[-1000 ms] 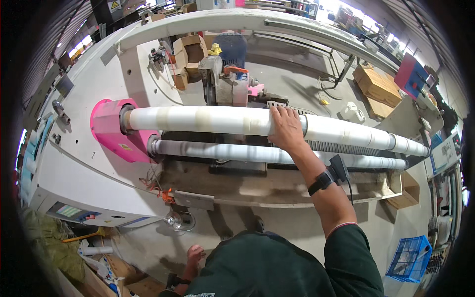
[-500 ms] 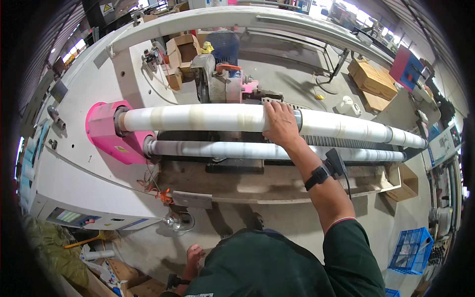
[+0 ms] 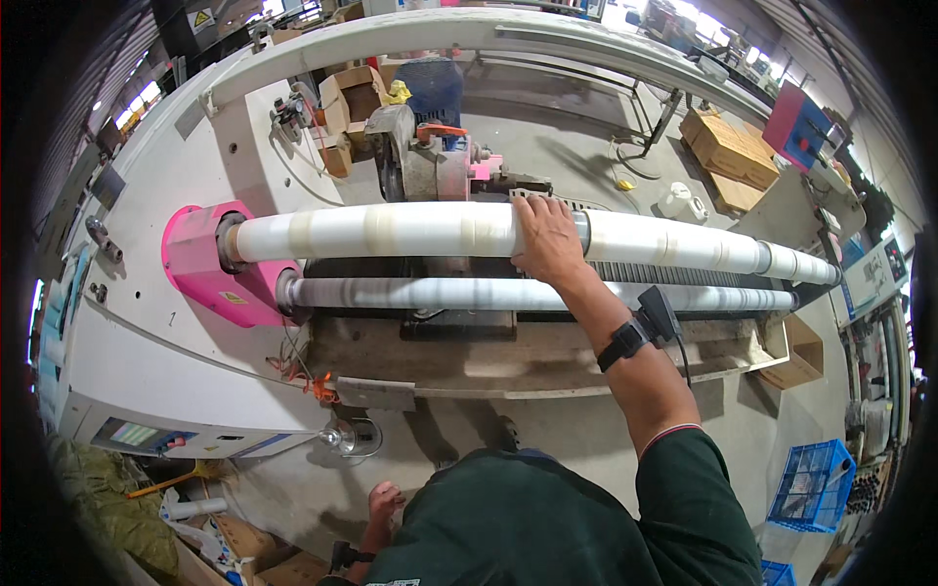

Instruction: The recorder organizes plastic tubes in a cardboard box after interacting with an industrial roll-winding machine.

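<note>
My right hand [image 3: 545,239] lies over the long white roll [image 3: 391,232] of the machine. Its fingers wrap over the top and far side, just left of a grey joint ring [image 3: 582,234]; the thumb is on the near side. Tan bands mark the roll's surface. A thinner white roller [image 3: 420,293] runs parallel below it, apart from the hand. Both rolls meet a pink housing [image 3: 220,269] at the left. My left hand [image 3: 386,498] hangs low beside my body, fingers curled, with nothing visible in it.
A shallow trough [image 3: 547,366] runs along the machine's near side. A control panel [image 3: 147,435] stands at lower left, close to a yellow-handled broom [image 3: 181,479]. Blue crates [image 3: 813,485] sit at lower right. Cardboard boxes [image 3: 728,146] lie beyond the machine.
The whole view has shifted slightly, so the machine appears a little further left. My right hand keeps its place on the white roll; my left hand stays low.
</note>
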Available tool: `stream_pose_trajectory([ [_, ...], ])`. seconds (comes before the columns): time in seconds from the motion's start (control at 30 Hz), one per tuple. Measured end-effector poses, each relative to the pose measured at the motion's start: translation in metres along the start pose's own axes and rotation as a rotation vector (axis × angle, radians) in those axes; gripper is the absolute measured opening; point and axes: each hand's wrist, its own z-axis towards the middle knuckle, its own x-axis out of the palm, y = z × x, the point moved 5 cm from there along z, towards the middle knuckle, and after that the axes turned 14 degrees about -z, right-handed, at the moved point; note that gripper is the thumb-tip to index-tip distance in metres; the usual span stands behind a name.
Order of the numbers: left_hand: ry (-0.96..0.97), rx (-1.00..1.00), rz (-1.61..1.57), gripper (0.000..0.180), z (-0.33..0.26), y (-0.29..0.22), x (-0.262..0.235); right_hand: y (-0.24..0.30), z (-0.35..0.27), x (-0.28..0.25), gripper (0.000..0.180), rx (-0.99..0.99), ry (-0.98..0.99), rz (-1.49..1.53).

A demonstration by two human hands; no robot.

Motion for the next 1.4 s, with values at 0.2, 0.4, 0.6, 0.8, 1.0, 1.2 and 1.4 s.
stream_pose_trajectory([
  [0.2,-0.019,0.007,0.018,0.017,-0.009,-0.011,0.015,0.0,0.001,0.001,0.083,-0.002,0.039,0.015],
  [0.4,0.098,0.073,-0.189,0.021,-0.005,-0.007,0.012,0.002,0.005,-0.005,0.083,-0.03,-0.009,0.02],
  [0.6,-0.015,0.112,-0.105,0.011,-0.003,0.0,-0.006,0.015,0.012,-0.006,0.083,-0.056,0.093,0.045],
  [0.8,-0.077,0.025,-0.129,0.009,0.0,0.01,-0.022,0.059,0.029,-0.006,0.08,-0.121,0.072,0.064],
  [1.0,-0.096,0.007,-0.185,0.009,0.012,0.033,-0.05,0.082,0.038,-0.007,0.08,-0.127,0.07,0.069],
  [1.2,-0.141,-0.013,-0.275,0.007,0.016,0.051,-0.064,0.091,0.044,-0.002,0.077,-0.1,0.089,0.03],
  [1.4,-0.055,-0.01,-0.346,0.028,0.002,0.031,-0.052,0.092,0.044,0.0,0.078,-0.072,0.138,0.005],
])
